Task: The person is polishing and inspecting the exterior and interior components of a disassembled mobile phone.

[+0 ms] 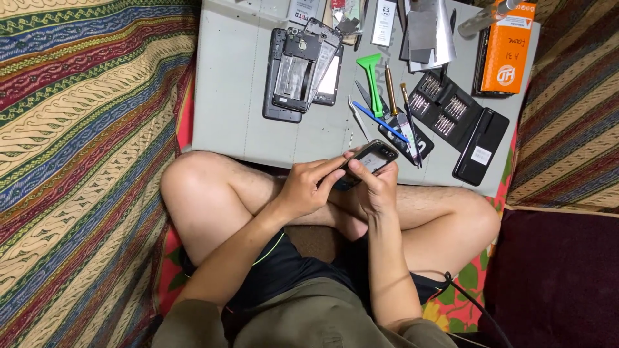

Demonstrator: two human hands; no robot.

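**Black phone shell held over our lap, tools fanned out in front**

Black plastic and bare metal everywhere on this one. We're sitting cross-legged on a striped woven blanket [84, 129], and the opened smartphone [369, 161] is held up between both hands just above our crossed shins, right at the near edge of the grey work mat [232, 90]. Our left hand [308, 187] is closed around its lower end, fingers wrapped on the edge, probably to keep it from twisting. Our right hand [377, 187] cradles it from underneath with the thumb pressed on top, so both hands are clamped on the same phone.

Everything else sits within arm's reach on the mat, which looks deliberate. A stack of dismantled phone frames [302, 71] lies at the far left, out of the way. Closest to the phone are the green plastic pry tool [371, 74], a blue spudger [379, 120], tweezers [359, 119] and a brass-handled screwdriver [391, 90]. Right of those, the black bit set case [459, 125] lies flipped open, so the bits are exposed. An orange box [510, 48] sits at the far corner.
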